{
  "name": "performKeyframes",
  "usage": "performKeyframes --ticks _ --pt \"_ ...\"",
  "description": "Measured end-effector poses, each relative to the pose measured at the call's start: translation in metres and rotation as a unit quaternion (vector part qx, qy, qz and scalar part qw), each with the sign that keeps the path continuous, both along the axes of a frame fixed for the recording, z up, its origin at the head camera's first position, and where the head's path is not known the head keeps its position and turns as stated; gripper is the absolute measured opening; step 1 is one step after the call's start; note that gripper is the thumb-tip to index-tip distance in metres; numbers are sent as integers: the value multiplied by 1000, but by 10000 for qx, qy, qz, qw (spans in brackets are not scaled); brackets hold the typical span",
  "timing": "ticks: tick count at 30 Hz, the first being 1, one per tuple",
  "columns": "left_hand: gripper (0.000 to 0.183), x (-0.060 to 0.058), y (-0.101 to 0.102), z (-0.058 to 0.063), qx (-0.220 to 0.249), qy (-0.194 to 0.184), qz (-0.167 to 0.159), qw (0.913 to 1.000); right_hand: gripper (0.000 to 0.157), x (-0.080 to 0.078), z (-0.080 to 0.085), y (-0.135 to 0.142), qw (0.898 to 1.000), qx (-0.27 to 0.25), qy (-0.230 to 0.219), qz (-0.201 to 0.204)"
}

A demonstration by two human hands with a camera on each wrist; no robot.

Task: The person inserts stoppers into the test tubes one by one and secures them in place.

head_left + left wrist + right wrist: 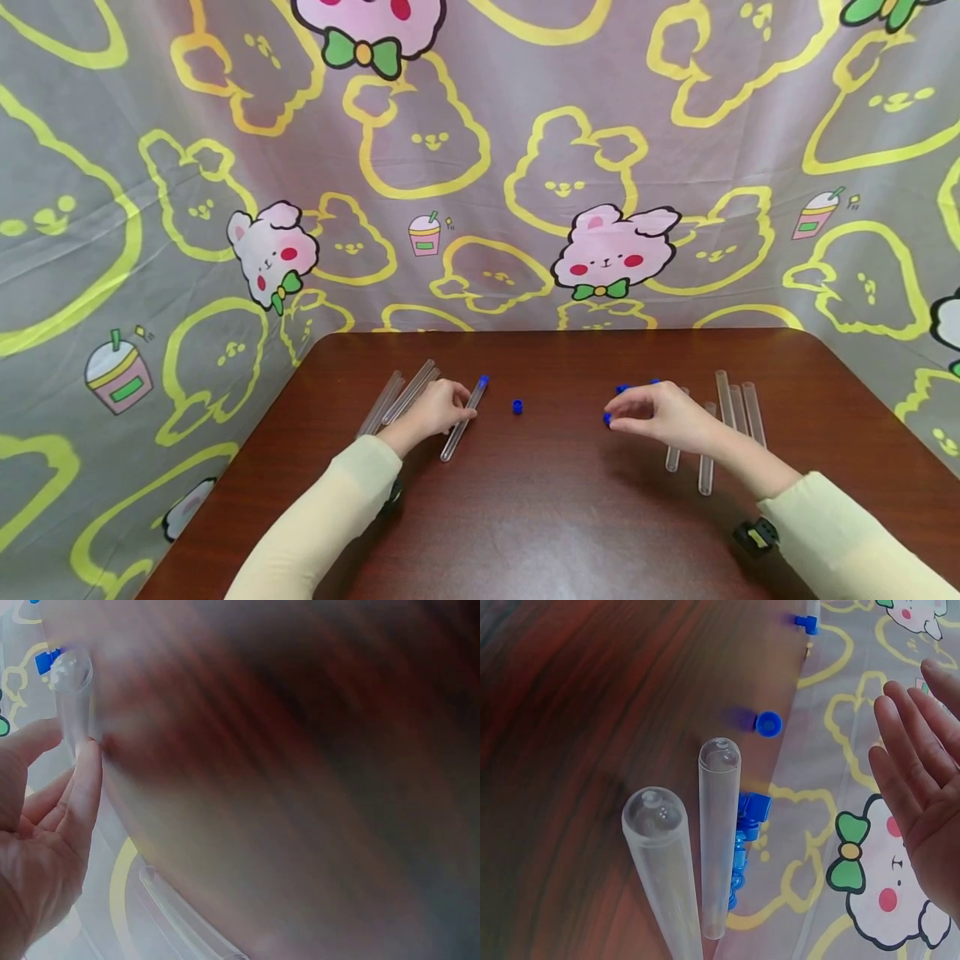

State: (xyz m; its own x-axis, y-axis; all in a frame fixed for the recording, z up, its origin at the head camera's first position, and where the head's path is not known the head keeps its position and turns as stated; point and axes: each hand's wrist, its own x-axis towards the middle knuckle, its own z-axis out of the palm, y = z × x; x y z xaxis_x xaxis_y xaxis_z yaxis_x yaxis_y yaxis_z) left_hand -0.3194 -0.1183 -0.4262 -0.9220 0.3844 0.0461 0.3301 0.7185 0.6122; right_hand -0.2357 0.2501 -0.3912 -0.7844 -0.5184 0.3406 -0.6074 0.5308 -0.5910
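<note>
Thumb and fingers of my left hand [442, 407] pinch a clear test tube [459, 433] that lies slanted on the table with a blue cap [483, 381] on its far end. From the left wrist, the same hand [56, 802] is seen at the tube's side. My right hand [663, 412] hovers over a loose blue cap [607, 420], thumb and forefinger apart. In the right wrist view its fingers [900, 742] look straight, clear of the nearby cap [768, 724]. Another loose cap [517, 407] stands between the hands.
More clear tubes [380, 404] lie beyond the left hand. Several tubes [707, 471] lie around and under the right forearm. Further blue caps [622, 389] sit behind the right hand. A patterned cloth [495, 167] hangs at the back and sides of the brown table [555, 517].
</note>
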Motion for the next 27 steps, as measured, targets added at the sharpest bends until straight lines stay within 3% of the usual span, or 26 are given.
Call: performKeyframes --ticks 6,21,27 --pt "27 -1 2 -2 33 -63 74 9999 17 -5 -2 -1 9999 57 55 -114" --pt "30 -1 0 -2 -92 -184 106 9997 23 -15 2 -10 9999 -17 84 128" --pt "29 1 -4 0 75 -39 103 9999 23 -19 3 -15 9998 -45 96 145"
